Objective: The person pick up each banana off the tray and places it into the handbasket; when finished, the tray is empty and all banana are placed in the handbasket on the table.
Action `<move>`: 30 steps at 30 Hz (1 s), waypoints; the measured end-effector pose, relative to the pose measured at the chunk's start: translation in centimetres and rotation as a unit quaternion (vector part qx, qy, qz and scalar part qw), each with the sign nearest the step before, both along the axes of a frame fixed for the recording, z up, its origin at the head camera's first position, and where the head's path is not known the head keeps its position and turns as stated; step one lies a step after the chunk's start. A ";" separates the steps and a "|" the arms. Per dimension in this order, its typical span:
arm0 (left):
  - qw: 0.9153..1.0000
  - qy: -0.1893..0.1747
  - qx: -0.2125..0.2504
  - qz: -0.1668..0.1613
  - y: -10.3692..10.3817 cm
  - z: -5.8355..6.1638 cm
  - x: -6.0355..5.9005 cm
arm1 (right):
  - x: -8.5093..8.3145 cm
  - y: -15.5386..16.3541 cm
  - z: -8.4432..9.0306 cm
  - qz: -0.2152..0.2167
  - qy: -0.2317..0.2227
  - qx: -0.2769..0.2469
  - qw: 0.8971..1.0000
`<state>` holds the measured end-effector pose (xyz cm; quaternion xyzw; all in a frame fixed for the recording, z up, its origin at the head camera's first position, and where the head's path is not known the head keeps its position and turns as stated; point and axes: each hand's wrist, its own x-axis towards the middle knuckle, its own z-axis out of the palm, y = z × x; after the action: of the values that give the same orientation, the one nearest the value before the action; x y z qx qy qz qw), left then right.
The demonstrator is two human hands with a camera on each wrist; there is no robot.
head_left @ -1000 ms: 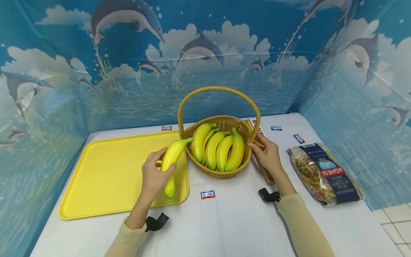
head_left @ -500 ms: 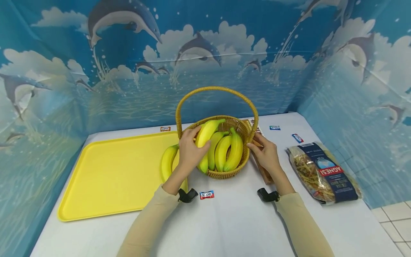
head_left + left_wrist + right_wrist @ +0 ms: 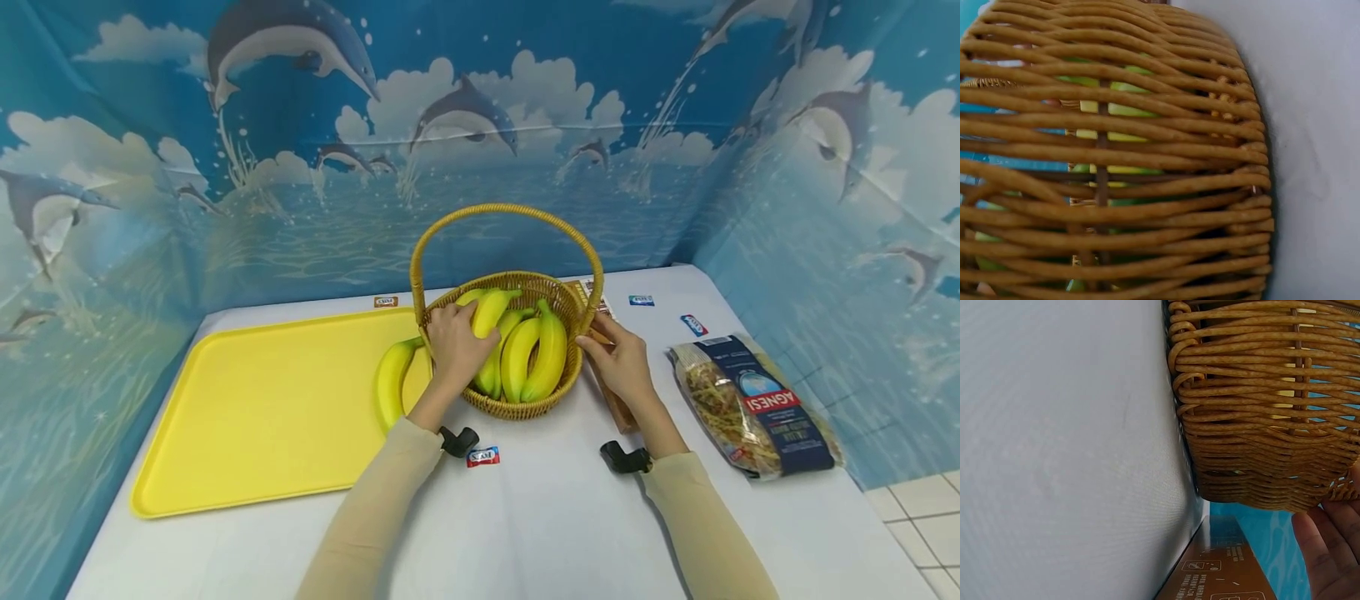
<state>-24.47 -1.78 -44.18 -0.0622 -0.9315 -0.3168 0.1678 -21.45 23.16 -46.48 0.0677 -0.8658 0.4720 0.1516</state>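
A wicker basket (image 3: pixel 517 408) with a tall hoop handle holds several yellow bananas (image 3: pixel 551 354). Inside its left side, my left hand (image 3: pixel 457 346) grips a banana (image 3: pixel 492 310), partly covering it. In the left wrist view, only the basket's woven wall (image 3: pixel 1166 150) and bits of yellow-green fruit through the gaps are visible. My right hand (image 3: pixel 622 358) holds the basket's right rim near the handle's base; its fingers (image 3: pixel 1329 547) touch the outer wall in the right wrist view. Another banana (image 3: pixel 392 383) lies on the right end of a yellow tray (image 3: pixel 277 408), left of the basket.
A brown box (image 3: pixel 621 410) lies beside the basket, under my right hand. At the right is a pasta bag (image 3: pixel 757 404). Small wrapped sweets lie about, including a red-and-blue one (image 3: pixel 483 456) in front and another (image 3: pixel 693 324) near the bag. A dolphin-print curtain (image 3: pixel 480 192) surrounds the table.
My left hand has carried a banana from above the tray rightward into the basket and lowered it there. The banana on the tray has come into view. My right hand has stayed at the rim.
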 end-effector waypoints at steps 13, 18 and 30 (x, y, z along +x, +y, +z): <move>0.997 0.047 -0.055 0.010 0.1 -0.3 0.1 | -0.1 0.1 -0.1 -0.003 0.001 0.000 1.000; 0.997 0.049 -0.050 0.011 0.0 -0.3 0.3 | -0.2 0.1 -0.1 -0.001 0.005 0.006 1.000; 0.990 0.081 0.062 -0.095 -2.4 2.9 6.1 | -0.1 0.1 -0.1 0.010 0.019 -0.003 1.000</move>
<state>-18.38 -4.19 -41.25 -0.1656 -0.8831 -0.3826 0.2155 -21.60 23.29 -46.57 0.0848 -0.8605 0.4749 0.1637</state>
